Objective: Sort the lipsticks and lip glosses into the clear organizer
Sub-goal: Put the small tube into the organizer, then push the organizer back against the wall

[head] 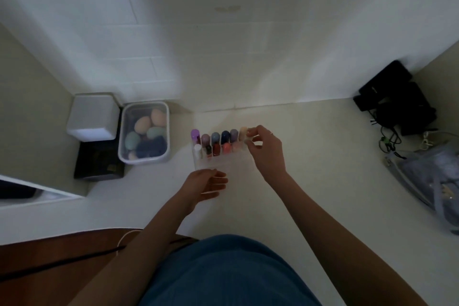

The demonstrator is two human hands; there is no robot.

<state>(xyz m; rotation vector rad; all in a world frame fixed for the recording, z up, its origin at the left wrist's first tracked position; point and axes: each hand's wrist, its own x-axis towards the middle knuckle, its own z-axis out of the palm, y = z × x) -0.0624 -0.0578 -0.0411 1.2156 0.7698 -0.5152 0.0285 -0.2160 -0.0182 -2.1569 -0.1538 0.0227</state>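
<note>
Clear organizer nearly full on the tabletop.
Right hand pinches a beige upright tube at the far-right slot; left hand, fingers loose, steadies the near edge.

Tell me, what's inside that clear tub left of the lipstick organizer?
The clear tub holds egg-shaped sponges in peach, pale green and dark blue. Whatever lies beneath that pile is covered, so I cannot tell.
</note>
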